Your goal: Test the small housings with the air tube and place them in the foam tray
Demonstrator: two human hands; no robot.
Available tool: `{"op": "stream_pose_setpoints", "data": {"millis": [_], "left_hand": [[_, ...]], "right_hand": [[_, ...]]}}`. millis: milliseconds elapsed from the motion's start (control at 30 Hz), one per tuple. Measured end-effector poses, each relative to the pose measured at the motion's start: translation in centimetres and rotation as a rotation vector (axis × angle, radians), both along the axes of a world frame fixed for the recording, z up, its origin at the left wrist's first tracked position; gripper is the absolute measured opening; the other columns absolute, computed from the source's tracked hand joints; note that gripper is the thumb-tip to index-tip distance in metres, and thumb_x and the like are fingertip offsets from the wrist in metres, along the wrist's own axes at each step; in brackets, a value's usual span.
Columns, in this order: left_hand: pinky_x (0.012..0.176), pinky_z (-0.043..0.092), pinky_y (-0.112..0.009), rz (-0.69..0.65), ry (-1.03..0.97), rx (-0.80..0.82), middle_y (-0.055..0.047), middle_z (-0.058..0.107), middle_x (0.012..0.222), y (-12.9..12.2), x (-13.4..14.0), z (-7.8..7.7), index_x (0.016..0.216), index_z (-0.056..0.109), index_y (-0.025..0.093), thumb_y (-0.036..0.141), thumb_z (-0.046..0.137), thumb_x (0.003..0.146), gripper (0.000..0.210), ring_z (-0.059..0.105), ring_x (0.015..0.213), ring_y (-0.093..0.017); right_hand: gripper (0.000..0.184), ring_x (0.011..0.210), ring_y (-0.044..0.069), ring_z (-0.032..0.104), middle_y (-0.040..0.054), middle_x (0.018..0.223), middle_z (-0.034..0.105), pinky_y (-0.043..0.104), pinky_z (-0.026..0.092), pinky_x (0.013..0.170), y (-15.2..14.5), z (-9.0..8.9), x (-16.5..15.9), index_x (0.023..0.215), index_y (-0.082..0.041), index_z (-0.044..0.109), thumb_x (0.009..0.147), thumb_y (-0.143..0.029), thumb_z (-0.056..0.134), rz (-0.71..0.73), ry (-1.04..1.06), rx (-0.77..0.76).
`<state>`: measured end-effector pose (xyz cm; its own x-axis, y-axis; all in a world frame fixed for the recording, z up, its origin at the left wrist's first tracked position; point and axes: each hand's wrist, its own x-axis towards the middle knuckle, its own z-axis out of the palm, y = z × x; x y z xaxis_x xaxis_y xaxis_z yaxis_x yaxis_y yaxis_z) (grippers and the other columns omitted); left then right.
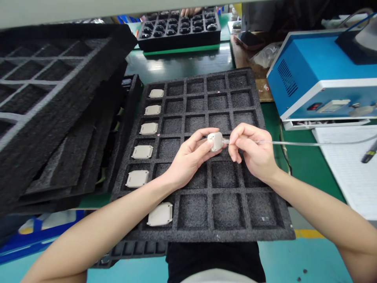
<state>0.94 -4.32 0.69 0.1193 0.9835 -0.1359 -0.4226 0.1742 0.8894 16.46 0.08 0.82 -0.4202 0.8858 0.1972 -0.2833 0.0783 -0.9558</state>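
Observation:
Between the thumb and fingers of my left hand (197, 151) is a small beige watch case (216, 141), held above the middle of a black foam tray (194, 236). My right hand (253, 149) pinches the end of a thin clear tube (297, 144), its tip touching or very close to the right side of the case. Several similar beige cases, one of them a case in the front row (160, 214), lie in compartments along the tray's left side. The tube runs off to the right edge of the view.
Stacked black foam trays (73, 98) lean at the left. A blue machine (318, 70) stands at the right, with paper (338, 169) and a marker (369, 151) in front. Across the bench, another person's hand (191, 11) rests over a tray of dark round pieces (179, 43).

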Motion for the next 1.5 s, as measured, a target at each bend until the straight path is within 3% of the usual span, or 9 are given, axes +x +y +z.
{"op": "stream_pose_setpoints", "data": {"millis": [667,1500], "left_hand": [[0.088,0.045,-0.027,-0.015,0.067,-0.034,-0.001,0.066,0.089,0.15,0.07,0.19,0.104,0.062,0.019,0.026,0.065,0.079,0.026,0.060,0.084,-0.011],[0.089,0.045,-0.031,-0.024,0.081,-0.023,-0.001,0.064,0.088,0.22,-0.02,0.14,0.103,0.061,0.020,0.029,0.067,0.077,0.028,0.060,0.084,-0.013]], "right_hand": [[0.012,0.036,0.007,0.042,-0.0035,0.043,0.053,0.020,0.031,0.037,0.09,-0.01,-0.17,0.066,-0.017,0.054,0.075,-0.012,0.047,0.029,-0.054,-0.033],[0.012,0.035,0.007,0.042,-0.0038,0.044,0.053,0.021,0.031,0.037,0.02,-0.10,-0.15,0.065,-0.018,0.055,0.076,-0.015,0.049,0.011,-0.083,-0.020]]}}
